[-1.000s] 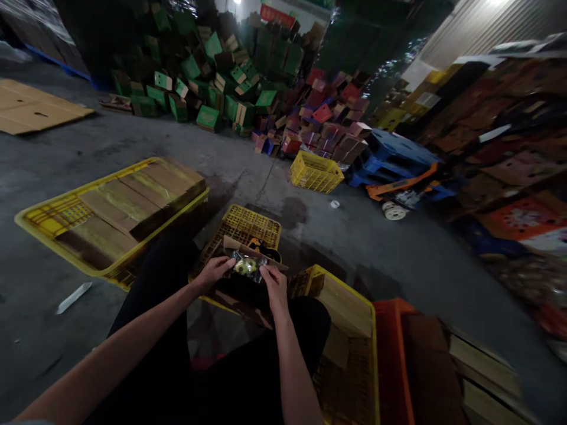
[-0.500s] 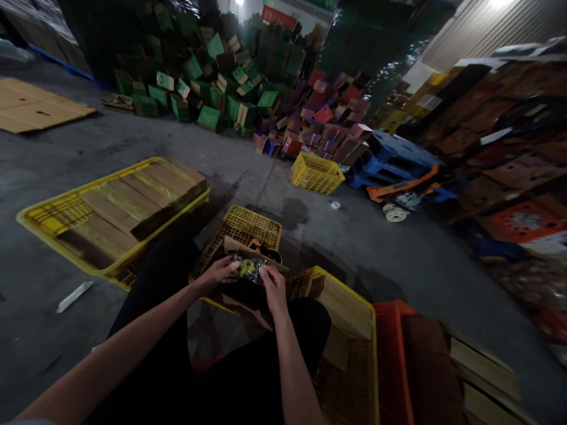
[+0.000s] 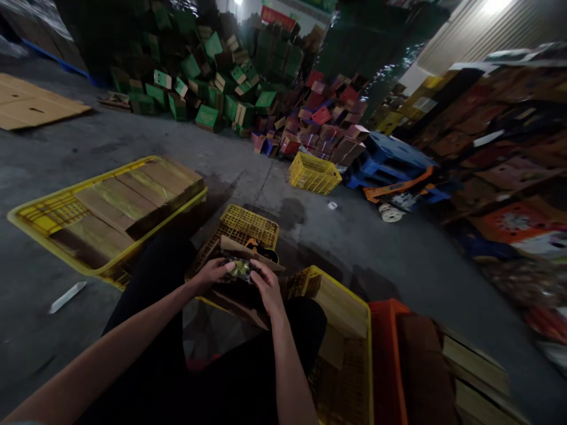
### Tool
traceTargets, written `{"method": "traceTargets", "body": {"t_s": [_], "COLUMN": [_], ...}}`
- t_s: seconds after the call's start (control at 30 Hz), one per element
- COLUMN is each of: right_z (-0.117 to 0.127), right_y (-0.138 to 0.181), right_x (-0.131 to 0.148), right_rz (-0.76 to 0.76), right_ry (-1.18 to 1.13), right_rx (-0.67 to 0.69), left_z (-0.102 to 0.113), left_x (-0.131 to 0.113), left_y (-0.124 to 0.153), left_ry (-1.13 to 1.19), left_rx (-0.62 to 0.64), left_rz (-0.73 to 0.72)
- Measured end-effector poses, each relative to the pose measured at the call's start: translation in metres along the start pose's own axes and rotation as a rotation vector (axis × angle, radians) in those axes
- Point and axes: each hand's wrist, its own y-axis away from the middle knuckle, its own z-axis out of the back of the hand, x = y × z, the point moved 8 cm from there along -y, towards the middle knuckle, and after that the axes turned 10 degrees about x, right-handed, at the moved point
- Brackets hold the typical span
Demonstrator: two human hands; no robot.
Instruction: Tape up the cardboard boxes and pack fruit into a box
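Note:
A small clear plastic packet [image 3: 241,269] with yellow-green contents is stretched between my hands; what is inside is too dim to name. My left hand [image 3: 213,273] pinches its left end, thumb on top. At the other end my right hand [image 3: 266,282] grips it with thumb and fingers. Just below both hands is an open cardboard box [image 3: 230,244], its flaps raised and its inside dark. The box rests on an upturned yellow crate [image 3: 252,219] between my knees. An orange-and-black object [image 3: 264,250], perhaps a tape dispenser, lies behind the far flap.
Left stands a yellow crate [image 3: 95,273] of closed cartons. On my right are another yellow crate [image 3: 370,354] with cardboard and a red crate [image 3: 387,330]. Farther off are a yellow crate [image 3: 313,175], an orange pallet jack [image 3: 394,192], blue pallets [image 3: 394,150] and heaped green boxes [image 3: 208,118].
Both hands have kept hold of the plastic packet and lowered it slightly toward the box. My right fingers have shifted along its end. The whole view has drifted a little.

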Motion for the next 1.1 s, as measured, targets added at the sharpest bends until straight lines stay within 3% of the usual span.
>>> {"method": "traceTargets", "body": {"t_s": [0.13, 0.33, 0.63, 0.9, 1.1], "right_z": [0.006, 0.009, -0.002, 0.006, 0.017], "right_y": [0.001, 0.001, 0.003, -0.002, 0.0], "right_x": [-0.006, -0.017, -0.002, -0.01, -0.006], "right_rz": [-0.005, -0.075, -0.038, -0.021, -0.035], "right_ry": [0.007, -0.122, 0.018, 0.096, 0.067], "right_rx": [-0.058, -0.111, 0.013, -0.054, -0.172], "left_z": [-0.002, -0.012, 0.004, 0.005, -0.005], "left_x": [-0.002, -0.011, -0.002, -0.002, -0.004], "left_y": [0.005, 0.01, 0.002, 0.002, 0.005], "left_ry": [0.05, 0.108, 0.038, -0.043, -0.055], "left_rx": [0.0, 0.127, -0.04, -0.04, 0.045], "left_rz": [0.002, -0.047, -0.027, -0.013, 0.006]}}
